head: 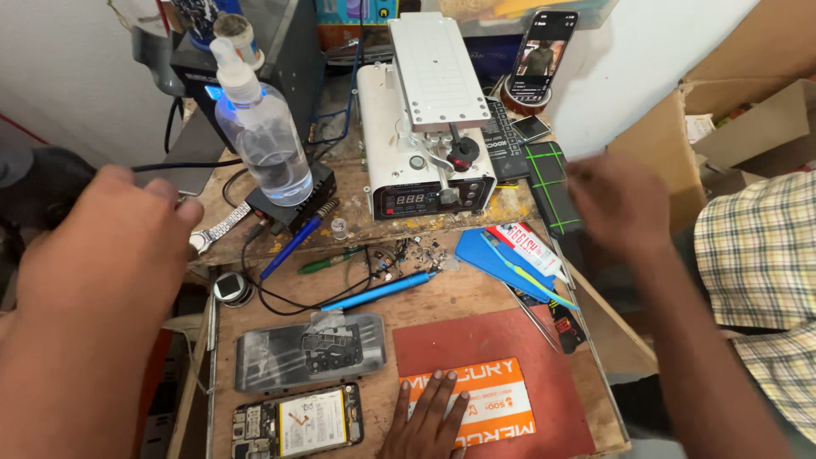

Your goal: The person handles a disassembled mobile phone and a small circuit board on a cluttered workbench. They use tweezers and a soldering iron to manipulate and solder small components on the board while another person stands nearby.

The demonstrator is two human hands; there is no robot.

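Both my hands hung empty over the cluttered wooden workbench.

My left hand, at the left of the frame, had its fingers curled loosely together, holding nothing. My blurred right hand, at right, hovered with fingers loosely spread near the black cutting mat with green grid lines. Another person's hand lay flat on the red rubber mat, bottom centre, beside an opened phone with its battery showing.
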